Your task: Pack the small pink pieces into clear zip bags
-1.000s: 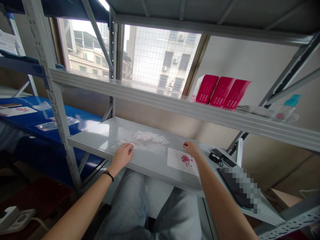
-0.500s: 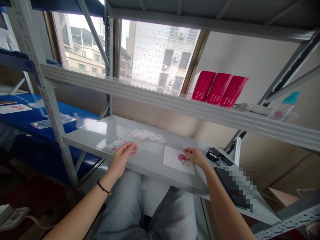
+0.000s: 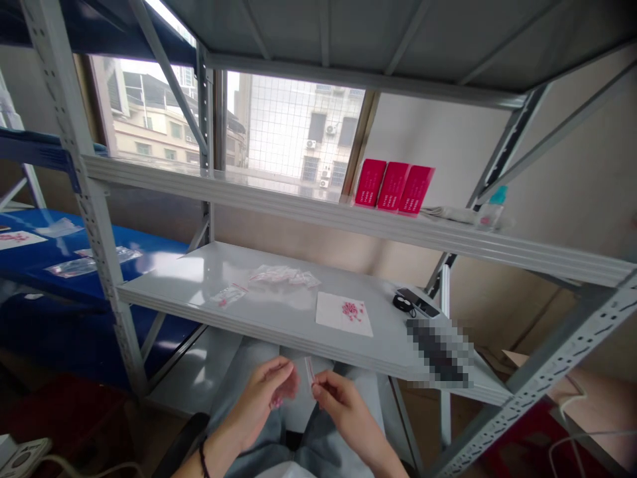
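Over the lap, in front of the shelf edge, my right hand (image 3: 331, 393) pinches a small clear plastic bag (image 3: 309, 372) between thumb and fingers. Just left of it, my left hand (image 3: 271, 388) is cupped with its fingers curled round small pink-red pieces (image 3: 277, 402), partly visible below the fingers. On the grey shelf board, a white sheet (image 3: 329, 312) carries a cluster of small red pieces (image 3: 351, 309). A pile of clear bags (image 3: 283, 275) lies further back, and one bag with pink pieces (image 3: 229, 296) lies at the left.
Three red boxes (image 3: 393, 187) and a bottle with a teal cap (image 3: 490, 209) stand on the upper shelf (image 3: 298, 206). A black coiled item (image 3: 403, 302) lies at the right of the board. Metal uprights flank the shelf; a blue table (image 3: 164, 249) is at the left.
Both hands have moved from over the board towards the lap and closer together. A clear bag now shows in my right hand. The camera view has shifted, with the shelf items further left.
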### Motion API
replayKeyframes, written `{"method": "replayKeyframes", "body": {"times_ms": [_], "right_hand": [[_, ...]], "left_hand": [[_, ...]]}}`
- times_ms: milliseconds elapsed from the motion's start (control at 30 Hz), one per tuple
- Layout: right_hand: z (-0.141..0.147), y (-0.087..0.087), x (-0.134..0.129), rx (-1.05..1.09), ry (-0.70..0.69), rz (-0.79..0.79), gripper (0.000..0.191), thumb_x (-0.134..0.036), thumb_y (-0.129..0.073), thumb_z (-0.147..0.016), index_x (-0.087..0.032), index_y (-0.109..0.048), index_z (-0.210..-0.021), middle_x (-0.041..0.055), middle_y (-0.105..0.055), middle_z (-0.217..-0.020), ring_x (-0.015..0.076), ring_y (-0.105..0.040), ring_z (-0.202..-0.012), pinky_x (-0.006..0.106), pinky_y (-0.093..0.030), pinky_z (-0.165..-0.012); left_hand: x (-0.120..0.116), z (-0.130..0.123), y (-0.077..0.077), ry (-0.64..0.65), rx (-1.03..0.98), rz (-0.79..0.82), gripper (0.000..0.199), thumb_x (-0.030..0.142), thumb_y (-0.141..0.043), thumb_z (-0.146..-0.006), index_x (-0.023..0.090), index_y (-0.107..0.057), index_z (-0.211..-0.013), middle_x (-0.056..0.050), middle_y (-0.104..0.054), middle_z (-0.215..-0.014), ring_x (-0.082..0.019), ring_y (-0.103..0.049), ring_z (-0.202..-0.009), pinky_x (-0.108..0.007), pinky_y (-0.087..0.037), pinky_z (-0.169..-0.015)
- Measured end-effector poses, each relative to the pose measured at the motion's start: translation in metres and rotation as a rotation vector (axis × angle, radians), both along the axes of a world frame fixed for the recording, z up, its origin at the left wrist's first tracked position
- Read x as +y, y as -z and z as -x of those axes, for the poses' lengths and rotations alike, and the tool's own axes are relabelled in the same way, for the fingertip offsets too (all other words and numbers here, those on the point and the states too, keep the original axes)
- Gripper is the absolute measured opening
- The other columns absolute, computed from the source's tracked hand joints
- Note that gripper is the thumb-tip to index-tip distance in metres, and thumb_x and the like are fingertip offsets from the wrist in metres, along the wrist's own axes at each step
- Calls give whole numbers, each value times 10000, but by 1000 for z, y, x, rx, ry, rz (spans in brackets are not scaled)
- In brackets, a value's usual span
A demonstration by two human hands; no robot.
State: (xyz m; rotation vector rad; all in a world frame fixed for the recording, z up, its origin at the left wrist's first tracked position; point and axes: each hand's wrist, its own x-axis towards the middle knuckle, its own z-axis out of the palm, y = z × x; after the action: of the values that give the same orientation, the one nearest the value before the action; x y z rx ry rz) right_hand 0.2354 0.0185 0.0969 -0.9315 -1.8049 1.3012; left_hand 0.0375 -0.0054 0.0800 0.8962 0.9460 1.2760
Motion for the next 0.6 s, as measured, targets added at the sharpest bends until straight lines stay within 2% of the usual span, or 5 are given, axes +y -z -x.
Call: {"method": "replayKeyframes", "body": {"times_ms": [100, 300, 433, 500, 600], "right_hand": [[1, 18, -15, 126, 24, 88, 331, -543, -636, -897, -223, -708, -949, -22, -573, -725, 121, -424, -604, 246, -325, -556], [0, 32, -48, 198, 71, 206, 392, -586, -689, -835, -206, -635, -759, -74, -377, -543, 88, -270, -483, 243, -185, -474], [1, 36, -65, 300, 182, 227, 404, -581, -728, -791, -206, -594, -727, -72, -401, -563, 81, -279, -482, 231, -178, -467], [3, 37, -72, 307, 227, 167, 413, -581, -742, -773, -202, -593, -703, -60, -437, -572, 88, -330, -504, 230, -227, -486], [11, 37, -80, 276, 245, 58, 471, -634, -755, -727, -195, -597, -661, -32, -507, -572, 113, -418, -538, 247, -322, -536]], "left_hand": [[-17, -4, 0, 35, 164, -38, 335, 537, -659, -859, 214, -672, -771, -15, -687, -750, -161, -615, -677, -240, -389, -586], [-49, -6, 10, 13, 342, -100, 340, 586, -603, -857, 256, -677, -835, -20, -688, -753, -198, -612, -683, -258, -378, -536], [-61, -2, 7, -368, 573, -301, 273, 519, -653, -828, 296, -705, -976, -74, -688, -992, -250, -620, -830, -322, -487, -686], [-69, -5, 3, -477, 680, -395, 215, 485, -639, -851, 298, -704, -937, -82, -670, -968, -254, -602, -820, -343, -486, -730], [-80, -19, 3, -267, 679, -415, 217, 496, -617, -888, 295, -687, -849, -57, -658, -793, -239, -605, -732, -332, -477, -690]]}}
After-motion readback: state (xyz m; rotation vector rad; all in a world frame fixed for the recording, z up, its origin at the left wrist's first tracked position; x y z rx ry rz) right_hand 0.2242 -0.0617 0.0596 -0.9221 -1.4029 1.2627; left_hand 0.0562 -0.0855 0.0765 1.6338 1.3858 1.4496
